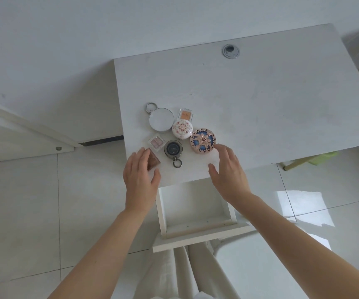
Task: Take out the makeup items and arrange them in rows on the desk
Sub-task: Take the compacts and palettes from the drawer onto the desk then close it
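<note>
- Compacts and small palettes sit bunched near the left front corner of the white desk [260,104], close enough that several touch; this reads as a gathering spot for what came out of the drawer, not as finished rows.
- Back of the bunch, from the left edge inward: a white round mirror compact [161,119] with a ring at its top, a clear orange blush case [185,115] partly tucked behind a white floral compact [182,127], and a rose-gold and blue compact [203,141] set a little nearer the front.
- Front of the bunch: a clear pink eyeshadow case [156,143] closest to the left edge, a dark round compact [173,148] beside it with its ring pointing at the front edge, and a brown square palette [153,161] nearest the front.
- Left hand [140,175] lies over the left front corner, fingers straight and loosely spread, gripping nothing; its fingertips reach the brown square palette, touching or just short of it, I cannot tell which. I judge it is about to nudge that palette into line.
- Right hand [228,171] hovers over the front edge, fingers relaxed and apart, empty; its fingertips are just beside the near rim of the rose-gold and blue compact.
- White drawer [163,212] under the front edge stands pulled out, with no items visible inside, so I judge the taking-out is done and the arranging remains.
</note>
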